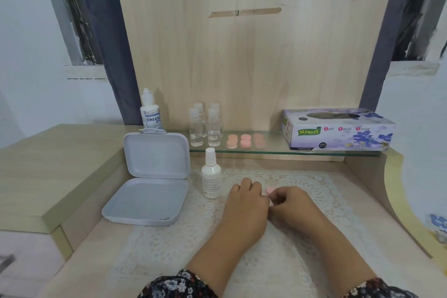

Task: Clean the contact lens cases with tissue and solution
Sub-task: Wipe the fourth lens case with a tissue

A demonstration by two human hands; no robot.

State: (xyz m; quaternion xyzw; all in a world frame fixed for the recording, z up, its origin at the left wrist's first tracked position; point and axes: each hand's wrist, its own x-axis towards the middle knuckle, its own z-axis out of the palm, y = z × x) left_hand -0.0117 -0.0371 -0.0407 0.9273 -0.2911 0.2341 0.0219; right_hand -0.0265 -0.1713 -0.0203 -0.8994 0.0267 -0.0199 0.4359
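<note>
A home vanity corner: a wooden desk with a lace mat, a glass shelf and a curtained window.

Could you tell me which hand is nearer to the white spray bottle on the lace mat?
Left. The left hand lies just right of the white spray bottle; the right hand is farther right, beyond the left hand.

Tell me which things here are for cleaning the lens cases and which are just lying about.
For the job: pink lens case in both hands, pink cases on the glass shelf, tissue box, solution bottle.
Lying about: grey box, four clear bottles, lace mat; white bottle unclear.
</note>
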